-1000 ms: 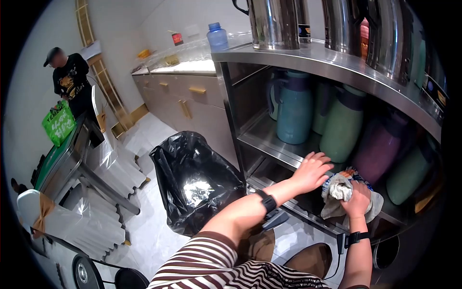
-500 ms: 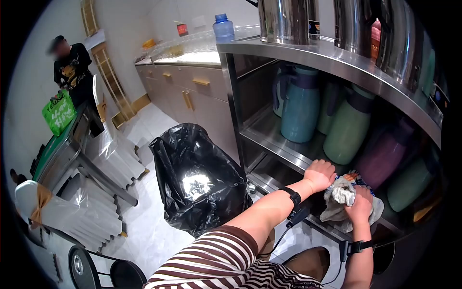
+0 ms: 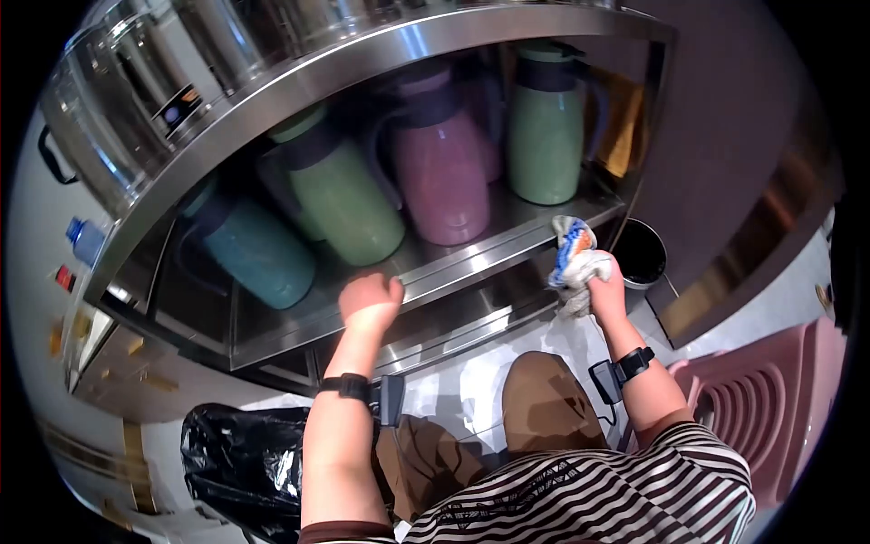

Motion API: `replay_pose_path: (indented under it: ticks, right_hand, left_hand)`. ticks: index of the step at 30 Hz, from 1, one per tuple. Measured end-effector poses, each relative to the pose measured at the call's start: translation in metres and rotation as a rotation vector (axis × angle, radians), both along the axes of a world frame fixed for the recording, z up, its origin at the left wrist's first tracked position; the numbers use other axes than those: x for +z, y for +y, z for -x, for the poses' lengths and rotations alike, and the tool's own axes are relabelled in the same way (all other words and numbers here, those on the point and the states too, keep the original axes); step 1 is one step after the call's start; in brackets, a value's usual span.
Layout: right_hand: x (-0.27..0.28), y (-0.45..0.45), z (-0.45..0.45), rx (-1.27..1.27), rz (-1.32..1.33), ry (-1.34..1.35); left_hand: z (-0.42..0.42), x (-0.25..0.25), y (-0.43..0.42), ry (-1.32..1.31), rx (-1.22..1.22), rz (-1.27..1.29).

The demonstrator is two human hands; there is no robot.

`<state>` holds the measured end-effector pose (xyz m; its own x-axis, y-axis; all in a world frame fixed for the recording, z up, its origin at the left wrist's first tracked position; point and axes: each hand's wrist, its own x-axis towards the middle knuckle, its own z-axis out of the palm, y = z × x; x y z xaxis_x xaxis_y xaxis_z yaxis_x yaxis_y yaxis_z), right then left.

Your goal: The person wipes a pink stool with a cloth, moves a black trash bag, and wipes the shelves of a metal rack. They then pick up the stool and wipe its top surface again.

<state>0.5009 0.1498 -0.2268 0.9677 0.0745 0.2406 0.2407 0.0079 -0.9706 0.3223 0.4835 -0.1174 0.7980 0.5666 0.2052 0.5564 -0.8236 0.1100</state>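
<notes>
Since the earlier frame, the right hand (image 3: pixel 609 292) and its cloth (image 3: pixel 580 263) had moved toward the right end of the metal shelf (image 3: pixel 489 257), while the left hand (image 3: pixel 372 301) was now farther from them; the camera view also had turned to the right. How much of the work with the cloth was done could not be told surely, because no clear border between treated and untreated metal was visible. I judged it unfinished, since the cloth was in use at the near edge of the shelf, and the metal behind the jugs was partly hidden. On the shelf stood, from left to right, a blue jug (image 3: pixel 258 249), a green jug (image 3: pixel 349 195), a purple jug (image 3: pixel 444 181) and a second green jug (image 3: pixel 546 136). Right fingers were closed around the cloth; left fingers were bent inward with nothing visible in them, near the shelf edge, but whether they touched it I could not tell. As for the cloth, it was bunched and wrinkled, greyish white, with a blue and orange part at its far end, and it lay to the left of a bin (image 3: pixel 645 286).
</notes>
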Motion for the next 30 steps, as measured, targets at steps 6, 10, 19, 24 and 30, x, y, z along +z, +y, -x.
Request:
replay_pose_path:
  ticks: [6,10,19,24,30]
  right_hand:
    - [0.047,-0.061,-0.003,-0.030,-0.522,0.210]
    - [0.084,-0.070,-0.014,-0.211,-0.180,-0.104]
    - [0.101,-0.005,-0.062,-0.029,1.250,-0.463]
    - [0.139,-0.023,-0.073,0.163,1.417,-0.396]
    - [0.116,-0.019,-0.095,0.129,1.289,-0.406]
  left_hand:
    - [0.002,0.004,-0.008,-0.129,-0.048,-0.031]
    - [0.003,0.003,-0.010,-0.160,-0.067,-0.034]
    - [0.003,-0.004,-0.005,-0.196,-0.079,-0.047]
    - [0.003,-0.004,-0.007,-0.200,-0.083,-0.051]
    - [0.003,-0.006,-0.007,-0.238,-0.092,-0.086]
